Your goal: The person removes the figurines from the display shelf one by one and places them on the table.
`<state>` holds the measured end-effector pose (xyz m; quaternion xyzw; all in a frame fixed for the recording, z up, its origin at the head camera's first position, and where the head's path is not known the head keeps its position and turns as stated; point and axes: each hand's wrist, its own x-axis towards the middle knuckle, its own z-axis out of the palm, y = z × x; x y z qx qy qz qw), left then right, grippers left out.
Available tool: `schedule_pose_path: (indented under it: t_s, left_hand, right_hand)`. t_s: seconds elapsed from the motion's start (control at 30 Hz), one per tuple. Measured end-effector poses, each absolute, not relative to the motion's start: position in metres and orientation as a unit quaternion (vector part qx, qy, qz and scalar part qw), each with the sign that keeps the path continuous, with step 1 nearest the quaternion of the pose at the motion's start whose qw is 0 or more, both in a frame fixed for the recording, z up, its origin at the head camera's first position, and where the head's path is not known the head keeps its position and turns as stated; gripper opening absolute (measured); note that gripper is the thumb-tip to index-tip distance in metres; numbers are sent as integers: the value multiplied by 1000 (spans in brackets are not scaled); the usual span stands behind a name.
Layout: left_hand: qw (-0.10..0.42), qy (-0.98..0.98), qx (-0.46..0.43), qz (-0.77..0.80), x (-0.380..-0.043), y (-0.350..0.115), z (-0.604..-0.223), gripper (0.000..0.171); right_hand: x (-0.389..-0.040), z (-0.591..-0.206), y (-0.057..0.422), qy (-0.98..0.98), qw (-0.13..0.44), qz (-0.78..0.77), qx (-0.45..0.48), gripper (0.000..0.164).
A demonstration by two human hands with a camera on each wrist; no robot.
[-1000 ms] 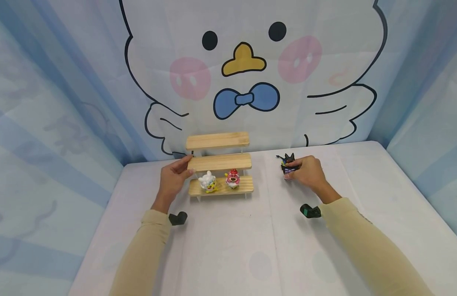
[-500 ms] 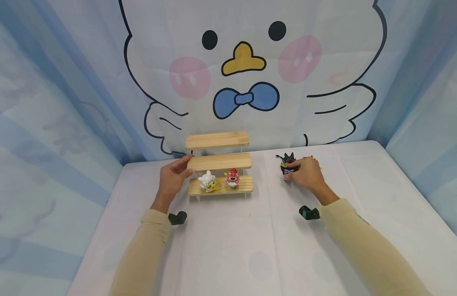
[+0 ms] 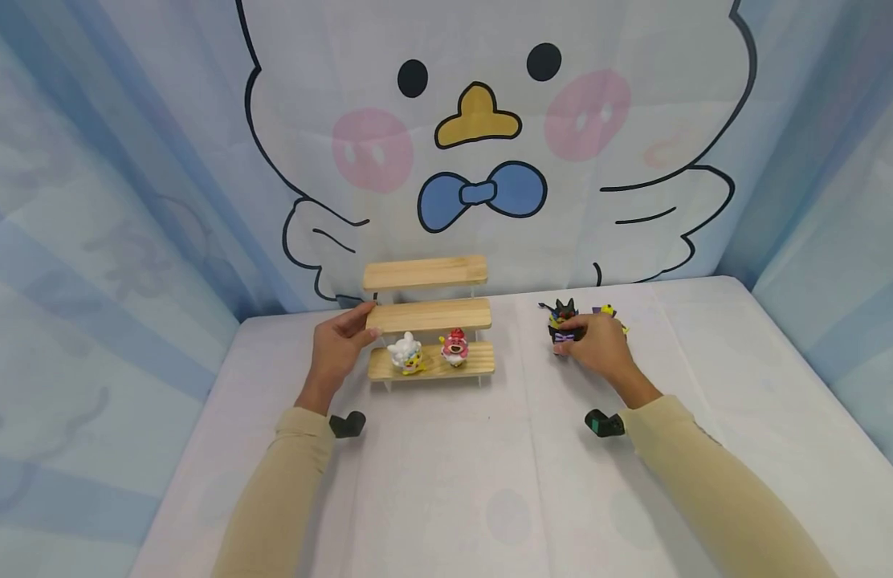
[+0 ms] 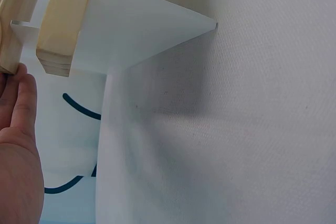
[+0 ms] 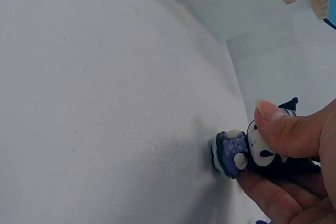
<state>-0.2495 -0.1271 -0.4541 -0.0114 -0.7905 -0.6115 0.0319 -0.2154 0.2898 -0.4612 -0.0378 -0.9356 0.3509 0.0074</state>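
Note:
In the head view, my left hand (image 3: 338,349) grips the left end of the middle tier of a three-tier wooden display shelf (image 3: 428,317); the left wrist view shows its fingertips against the wood. On the lowest tier stand a white-and-yellow figurine (image 3: 406,354) and a pink-and-red figurine (image 3: 454,348). To the right of the shelf, my right hand (image 3: 601,345) pinches a black-hooded figurine (image 5: 231,153) with a white face and purple dress, thumb over its face. Its base is close to the tabletop; whether they touch, I cannot tell.
Just behind the right hand is a dark-and-yellow figurine (image 3: 609,310), partly hidden. A white cloth (image 3: 446,498) covers the table. A printed curtain (image 3: 483,241) hangs close behind the shelf, with side curtains at left and right.
My right hand has shifted slightly toward me, keeping its pinch on the black-hooded figurine. The dark-and-yellow figurine behind it has come into sight. My left hand stays on the shelf.

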Motion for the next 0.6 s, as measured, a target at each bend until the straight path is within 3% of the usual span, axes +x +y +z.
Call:
schedule_pose_path:
  t_s: [0.37,0.6]
  left_hand:
    - [31,-791,-11,-611,-248,-127,-454,51]
    - [30,-792,-11,-610,-248,-127,-453,51]
  right_hand:
    - [-209,-457,291,-943,5,332,-24,48]
    - [-205,-444,291,-946,47,320,-13,45]
